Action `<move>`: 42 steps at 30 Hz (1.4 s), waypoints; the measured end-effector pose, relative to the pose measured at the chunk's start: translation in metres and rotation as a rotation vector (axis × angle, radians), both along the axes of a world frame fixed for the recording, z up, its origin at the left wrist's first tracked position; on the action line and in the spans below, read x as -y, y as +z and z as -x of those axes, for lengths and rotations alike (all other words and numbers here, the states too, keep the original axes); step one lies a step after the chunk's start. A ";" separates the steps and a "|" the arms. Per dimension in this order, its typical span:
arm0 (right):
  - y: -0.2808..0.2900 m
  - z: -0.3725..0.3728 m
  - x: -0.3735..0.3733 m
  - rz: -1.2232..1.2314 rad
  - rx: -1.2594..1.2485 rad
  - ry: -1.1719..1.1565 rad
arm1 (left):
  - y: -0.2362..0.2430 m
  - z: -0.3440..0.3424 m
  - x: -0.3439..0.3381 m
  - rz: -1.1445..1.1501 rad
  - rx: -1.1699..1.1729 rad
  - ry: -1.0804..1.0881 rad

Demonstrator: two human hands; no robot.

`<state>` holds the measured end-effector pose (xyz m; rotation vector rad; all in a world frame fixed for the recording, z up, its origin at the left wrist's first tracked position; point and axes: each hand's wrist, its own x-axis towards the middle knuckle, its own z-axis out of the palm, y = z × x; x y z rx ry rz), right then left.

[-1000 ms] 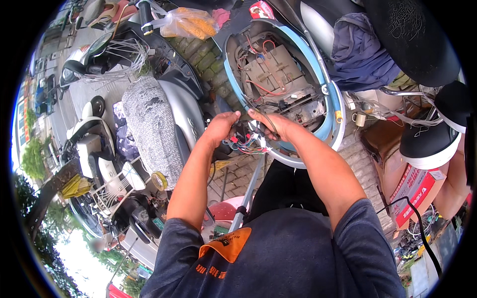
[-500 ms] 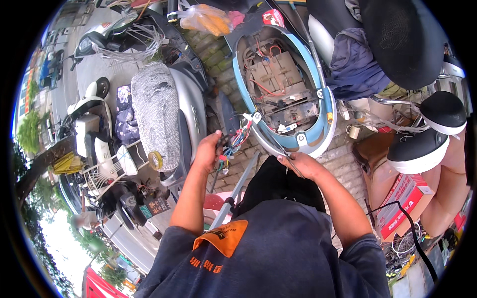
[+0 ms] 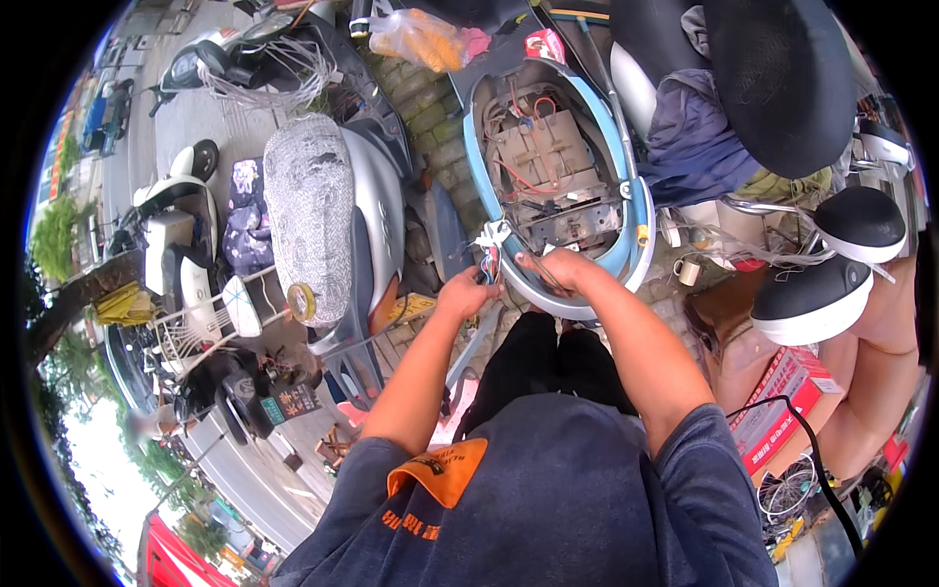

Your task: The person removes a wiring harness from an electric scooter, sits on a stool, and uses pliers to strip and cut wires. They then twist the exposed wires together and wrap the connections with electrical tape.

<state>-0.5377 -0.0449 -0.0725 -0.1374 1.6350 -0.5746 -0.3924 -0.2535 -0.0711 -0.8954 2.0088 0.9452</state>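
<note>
The blue-and-white scooter body (image 3: 643, 210) stands before me with its seat opening uncovered. Inside are dusty brown battery blocks (image 3: 544, 147) with red wires. At its near left rim hangs a bundle of coloured wires (image 3: 491, 260) with a white connector (image 3: 492, 235). My left hand (image 3: 470, 293) is closed around the lower part of that bundle. My right hand (image 3: 567, 269) is at the near rim of the opening, fingers pinched on a thin dark thing, too small to name. The two hands are close together.
Left of me stands a silver scooter with a grey woven seat cover (image 3: 308, 210). Black scooter seats (image 3: 814, 301), a mug (image 3: 688, 271), loose cables and a red-and-white carton (image 3: 785, 411) lie to the right. A plastic bag (image 3: 416, 39) lies beyond.
My left hand has moved right and forward with the wires, toward the scooter's rim. My right hand has moved forward and slightly left, onto the near edge of the opening.
</note>
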 end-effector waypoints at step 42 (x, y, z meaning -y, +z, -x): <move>-0.006 0.058 0.017 0.239 0.256 -0.336 | 0.098 0.144 0.078 0.039 -0.235 -0.017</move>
